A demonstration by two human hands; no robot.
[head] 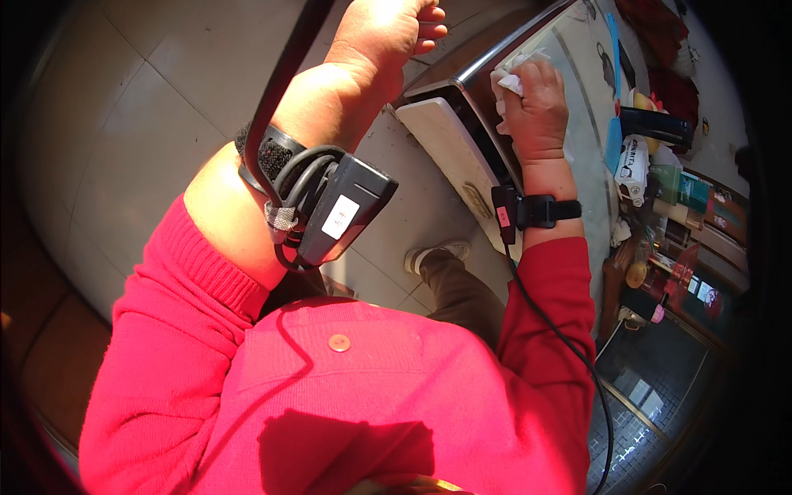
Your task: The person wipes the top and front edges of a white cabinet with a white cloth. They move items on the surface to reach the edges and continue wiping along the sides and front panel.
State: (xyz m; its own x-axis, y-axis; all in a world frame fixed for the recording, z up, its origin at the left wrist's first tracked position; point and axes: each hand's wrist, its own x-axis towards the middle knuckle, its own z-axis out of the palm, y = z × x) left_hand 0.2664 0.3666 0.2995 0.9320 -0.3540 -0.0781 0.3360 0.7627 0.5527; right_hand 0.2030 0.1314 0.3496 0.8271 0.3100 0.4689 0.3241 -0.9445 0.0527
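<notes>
My right hand (539, 111) is closed on a crumpled white tissue (511, 84) and presses it down on the top of a table (588, 68), close to its metal-trimmed edge. Below that edge an off-white drawer front (455, 161) with a metal pull juts out. My left hand (396, 31) is raised over the tiled floor at the top of the view, its fingers curled; the view cuts off part of it, and I see nothing in it. Both forearms carry black straps with small cabled devices.
Along the table's far side lie a blue plastic strip (614, 145), a dark box (656, 125), a white printed packet (632, 170) and several boxes. A dark cable (281, 80) crosses in front of my left forearm. My shoe (427, 257) is on the tiles beside the drawer.
</notes>
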